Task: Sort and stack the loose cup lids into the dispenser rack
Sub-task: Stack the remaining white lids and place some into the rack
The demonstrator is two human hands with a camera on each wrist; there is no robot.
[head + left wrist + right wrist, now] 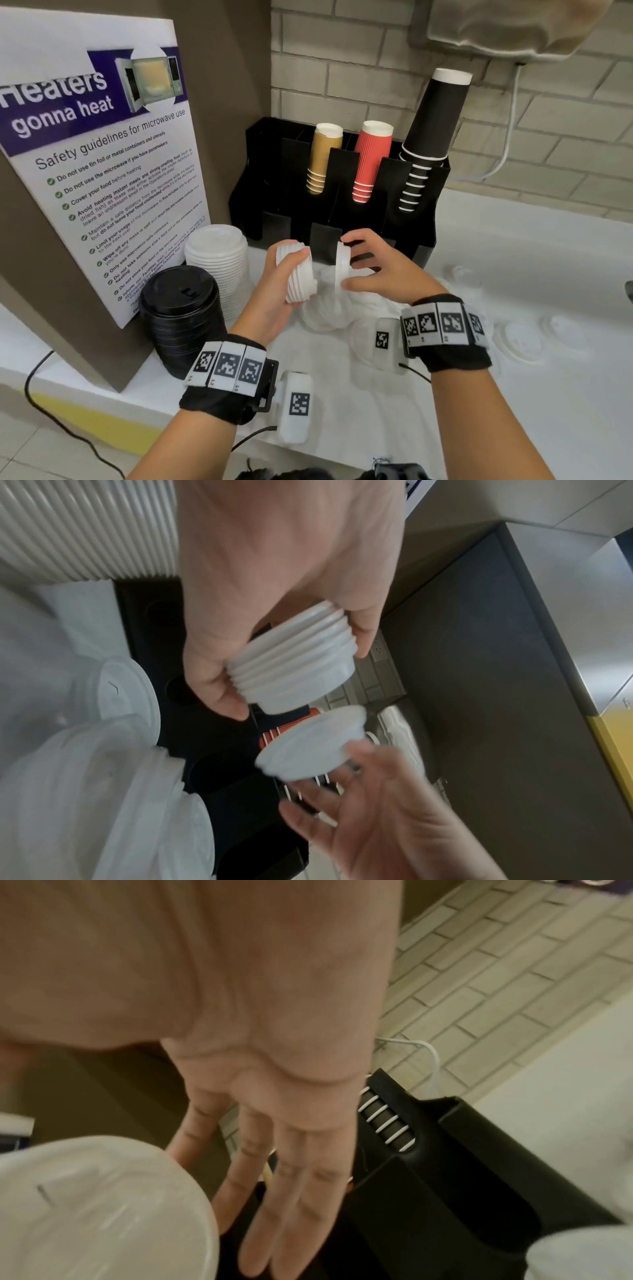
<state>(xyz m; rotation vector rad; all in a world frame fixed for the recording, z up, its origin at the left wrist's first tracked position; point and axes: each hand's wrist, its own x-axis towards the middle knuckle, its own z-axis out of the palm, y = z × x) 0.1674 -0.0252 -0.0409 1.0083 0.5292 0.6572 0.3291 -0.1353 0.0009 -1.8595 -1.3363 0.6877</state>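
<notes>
Lids sit nested in the left hand point(274, 291) as a short stack point(301, 274) before the rack point(260, 178); the right hand point(370, 270) pinches one lid point(342, 265) alongside. Loose lids point(520, 342) remain right of the rack, so much is left.

Left wrist: stack point(294, 658) gripped, rack slots point(178, 691) open behind.

Right wrist: fingers point(274, 1191) extended, the lid point(95, 1204) beside them; rack point(445, 1177) unobstructed.

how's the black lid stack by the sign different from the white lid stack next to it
The black lid stack is dark, shorter and nearer the counter's front edge. The white lid stack is pale, taller and sits behind it, nearer the dispenser rack. Both stand upright on the counter, untouched by either hand.
</notes>
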